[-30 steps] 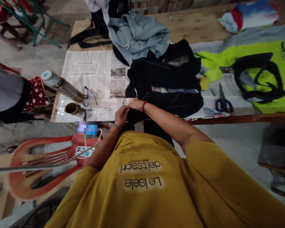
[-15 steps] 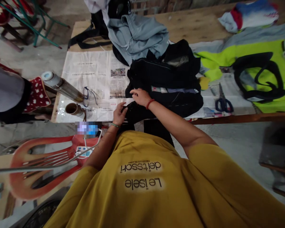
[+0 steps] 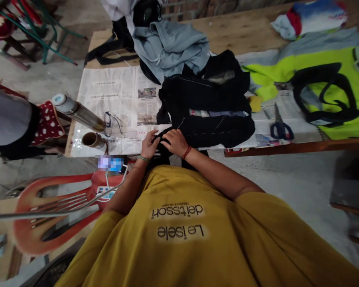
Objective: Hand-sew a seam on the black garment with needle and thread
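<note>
A piece of black cloth [image 3: 209,95] with white dashed stitches lies at the table's front edge. My left hand [image 3: 149,145], wearing a green bracelet, pinches the cloth's near left end. My right hand [image 3: 176,142], with a red bead bracelet, is closed on the same end, its fingertips close to the left ones. A thin loop of pale thread [image 3: 183,120] rises from the cloth just beyond my right hand. Whether a needle is between the fingers is too small to tell.
Newspaper [image 3: 107,87] covers the table. On the left stand a glass flask [image 3: 80,113], a brown cup [image 3: 91,139] and eyeglasses [image 3: 112,123]. Scissors [image 3: 279,127], a black curved strip [image 3: 302,93] and yellow-green cloth [image 3: 338,56] lie right. Behind is a grey garment [image 3: 173,48]; a red chair [image 3: 24,219] stands left.
My right hand has come down toward me from the cloth's upper left part to its near edge, beside my left hand. The left hand has kept its hold. A thread loop now shows.
</note>
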`<state>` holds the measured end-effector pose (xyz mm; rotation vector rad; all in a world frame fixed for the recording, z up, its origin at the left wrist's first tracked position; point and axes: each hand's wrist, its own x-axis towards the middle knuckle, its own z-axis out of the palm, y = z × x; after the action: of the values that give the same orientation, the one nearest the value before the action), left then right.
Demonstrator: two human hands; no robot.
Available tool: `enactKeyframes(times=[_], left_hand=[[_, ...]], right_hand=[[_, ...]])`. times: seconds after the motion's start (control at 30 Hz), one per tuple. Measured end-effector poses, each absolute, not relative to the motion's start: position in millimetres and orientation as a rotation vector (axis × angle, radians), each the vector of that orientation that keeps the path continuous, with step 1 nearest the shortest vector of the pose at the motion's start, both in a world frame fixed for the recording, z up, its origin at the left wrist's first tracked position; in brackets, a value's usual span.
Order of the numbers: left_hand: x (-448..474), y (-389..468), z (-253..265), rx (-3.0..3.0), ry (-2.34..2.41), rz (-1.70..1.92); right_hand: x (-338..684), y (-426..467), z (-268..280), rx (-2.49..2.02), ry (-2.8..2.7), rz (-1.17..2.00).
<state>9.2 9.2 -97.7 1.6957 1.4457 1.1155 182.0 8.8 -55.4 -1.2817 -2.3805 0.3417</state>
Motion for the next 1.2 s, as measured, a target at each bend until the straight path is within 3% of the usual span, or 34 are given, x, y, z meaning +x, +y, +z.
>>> enactKeyframes(times=[1.2], left_hand=[[9.4,6.7,-88.1,1.671,1.404,1.073]], right_hand=[[176.2,8.5,-76.4,-1.184,-2.386,0.127]])
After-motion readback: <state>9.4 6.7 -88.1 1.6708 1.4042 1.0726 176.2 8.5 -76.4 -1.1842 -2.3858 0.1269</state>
